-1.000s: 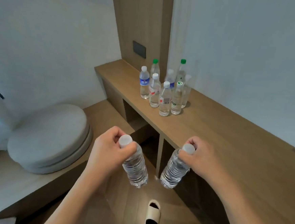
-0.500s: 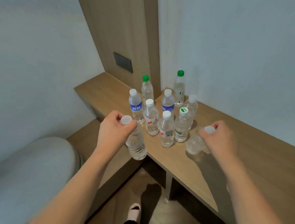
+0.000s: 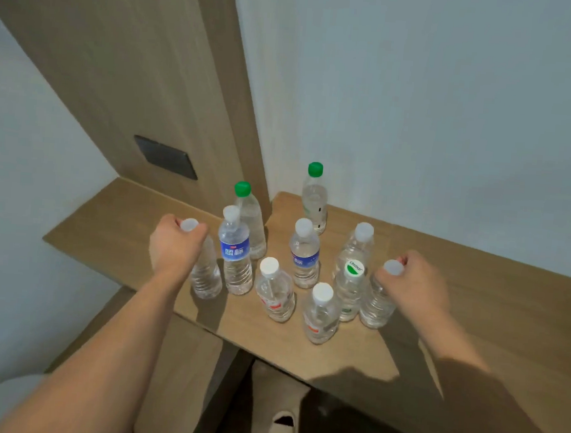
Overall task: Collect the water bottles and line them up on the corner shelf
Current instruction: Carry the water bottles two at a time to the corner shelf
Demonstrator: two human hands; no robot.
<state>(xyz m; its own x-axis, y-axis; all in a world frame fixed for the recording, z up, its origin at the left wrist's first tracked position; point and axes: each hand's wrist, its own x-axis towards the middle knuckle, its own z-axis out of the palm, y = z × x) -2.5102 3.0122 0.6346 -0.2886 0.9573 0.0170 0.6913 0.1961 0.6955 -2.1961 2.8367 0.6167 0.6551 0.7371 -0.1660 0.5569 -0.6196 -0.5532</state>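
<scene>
Two clear plastic water bottles are held by their white caps: the left hand (image 3: 172, 241) curls its fingers round one (image 3: 206, 271) at the cluster's left edge, the right hand (image 3: 415, 281) round another (image 3: 376, 305) at its right, both upright on the wooden corner shelf (image 3: 458, 298) beside eight standing bottles (image 3: 303, 258).

Ten clear water bottles (image 3: 273, 292) stand upright, clustered on the wooden corner shelf (image 3: 475, 299). Most have white caps, two at the back green. The outermost left bottle (image 3: 206, 273) and right bottle (image 3: 376, 305) flank the group.
</scene>
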